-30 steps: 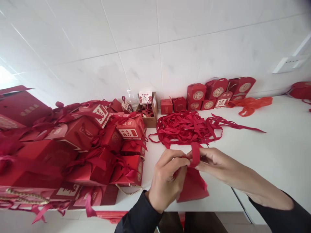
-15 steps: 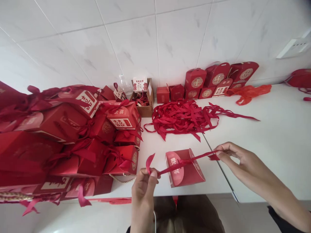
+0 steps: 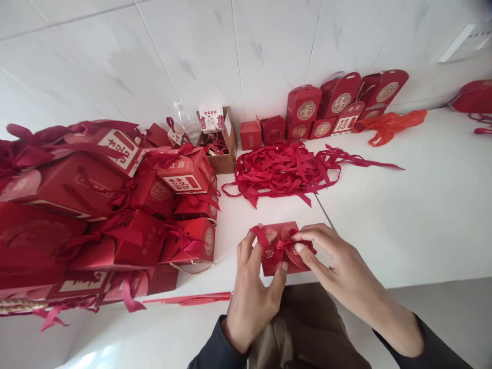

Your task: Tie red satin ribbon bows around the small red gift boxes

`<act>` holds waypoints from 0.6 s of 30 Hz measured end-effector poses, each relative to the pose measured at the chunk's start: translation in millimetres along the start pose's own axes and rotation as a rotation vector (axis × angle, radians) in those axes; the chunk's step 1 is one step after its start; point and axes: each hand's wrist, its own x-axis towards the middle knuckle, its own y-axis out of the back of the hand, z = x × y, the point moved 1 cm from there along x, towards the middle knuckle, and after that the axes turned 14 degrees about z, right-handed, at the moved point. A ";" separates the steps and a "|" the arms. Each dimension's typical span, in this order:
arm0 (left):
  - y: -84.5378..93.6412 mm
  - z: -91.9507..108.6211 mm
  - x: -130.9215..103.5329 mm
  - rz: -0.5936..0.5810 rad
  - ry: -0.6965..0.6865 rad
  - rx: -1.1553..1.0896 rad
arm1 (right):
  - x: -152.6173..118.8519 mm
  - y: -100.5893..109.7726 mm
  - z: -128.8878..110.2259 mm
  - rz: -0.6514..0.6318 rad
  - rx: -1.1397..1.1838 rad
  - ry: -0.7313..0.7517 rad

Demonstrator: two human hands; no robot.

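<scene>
A small red gift box (image 3: 273, 268) with gold lettering lies on the white table near its front edge. A red ribbon (image 3: 283, 245) crosses its top, gathered into a knot or loop at the middle. My left hand (image 3: 255, 284) grips the box's left side, thumb at the near edge and fingers curled along the far left corner. One ribbon end lies over those fingers. From the right, my right hand (image 3: 334, 261) pinches the ribbon beside the knot between thumb and fingertips. Part of the box's right side is hidden under that hand.
Tied red boxes (image 3: 111, 236) are piled at the left. A heap of loose red ribbons (image 3: 282, 171) lies behind the box. Along the tiled wall stand an open carton (image 3: 225, 163), more red boxes (image 3: 303, 113) and an orange plastic bag (image 3: 392, 127).
Both hands have come inward onto the box. The ribbon, stretched across it before, is now drawn into a knot or loop on top. The view has shifted slightly.
</scene>
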 end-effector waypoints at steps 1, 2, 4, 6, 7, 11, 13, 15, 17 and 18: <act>-0.2 0.6 -0.6 -0.020 -0.005 0.001 | 0.5 0.3 1.2 -0.005 0.007 -0.016; -0.5 1.9 -0.8 -0.030 -0.011 -0.006 | 1.0 0.9 1.6 -0.008 0.009 -0.031; -1.9 6.1 0.1 -0.012 -0.010 -0.023 | 1.9 2.7 0.1 -0.008 0.009 -0.054; -5.5 10.7 2.6 0.055 0.016 -0.010 | 2.4 4.9 -2.5 -0.017 0.009 -0.072; -8.0 12.7 4.1 0.093 0.033 0.011 | 2.6 6.3 -3.3 -0.022 0.009 -0.088; -17.8 16.6 7.8 0.174 0.066 0.062 | 2.8 16.0 1.7 0.019 -0.011 -0.236; -20.2 16.9 7.7 0.175 0.074 0.059 | 1.7 21.9 7.8 0.074 -0.026 -0.333; -19.5 17.4 6.6 0.174 0.089 0.053 | -0.8 26.6 13.7 0.090 -0.039 -0.399; -15.6 18.9 5.3 0.150 0.096 0.019 | -5.3 30.3 18.7 0.084 -0.063 -0.421; -12.5 20.1 4.7 0.141 0.097 -0.016 | -8.3 32.1 21.3 0.084 -0.073 -0.419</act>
